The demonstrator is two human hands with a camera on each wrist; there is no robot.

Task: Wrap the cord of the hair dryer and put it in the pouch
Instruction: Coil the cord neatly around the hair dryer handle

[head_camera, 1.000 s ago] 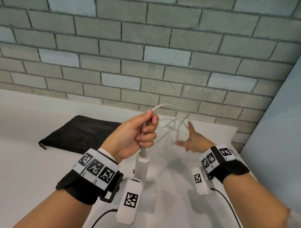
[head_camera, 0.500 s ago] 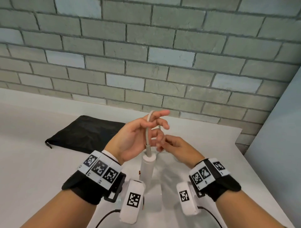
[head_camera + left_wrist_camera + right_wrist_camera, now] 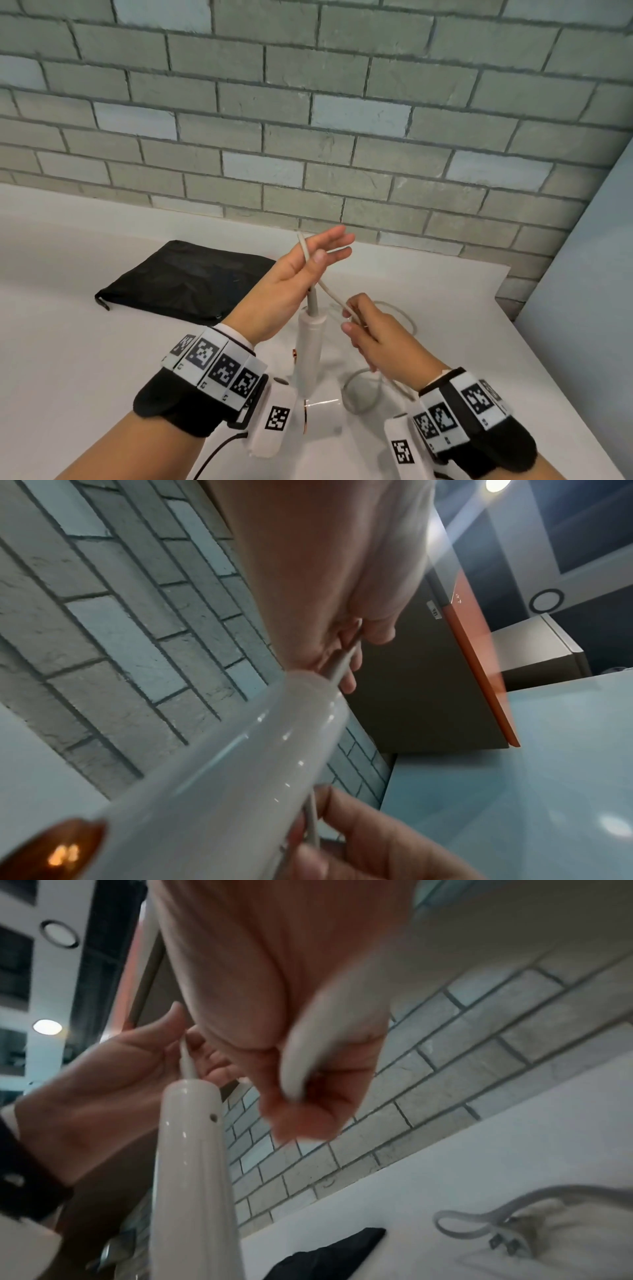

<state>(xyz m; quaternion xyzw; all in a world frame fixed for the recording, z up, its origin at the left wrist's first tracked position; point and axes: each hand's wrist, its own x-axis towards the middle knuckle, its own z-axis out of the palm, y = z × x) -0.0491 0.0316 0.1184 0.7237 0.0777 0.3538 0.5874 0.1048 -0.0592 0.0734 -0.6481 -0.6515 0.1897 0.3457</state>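
Observation:
The white hair dryer [image 3: 310,346] stands on its head on the white table, handle up. Its pale cord [image 3: 329,291] rises from the handle top, loops over my left hand [image 3: 318,253] and comes back down to my right hand [image 3: 352,320]. The left hand's thumb pinches the cord against nearly straight fingers just above the handle [image 3: 240,764]. Lower and to the right, the right hand's curled fingers [image 3: 301,1091] pinch the cord. Slack cord [image 3: 363,394] lies looped on the table, and the plug [image 3: 507,1245] rests flat. The black pouch [image 3: 185,277] lies flat to the left.
A grey brick wall [image 3: 308,137] runs along the back of the white table [image 3: 68,342]. A pale panel [image 3: 599,308] closes off the right side, near the table's right edge. Black cables trail from the wrist cameras at the bottom.
My right hand swung in from the far right, met the left hand, then drew back down with the cord pinched. The left hand's fist loosened into nearly straight fingers.

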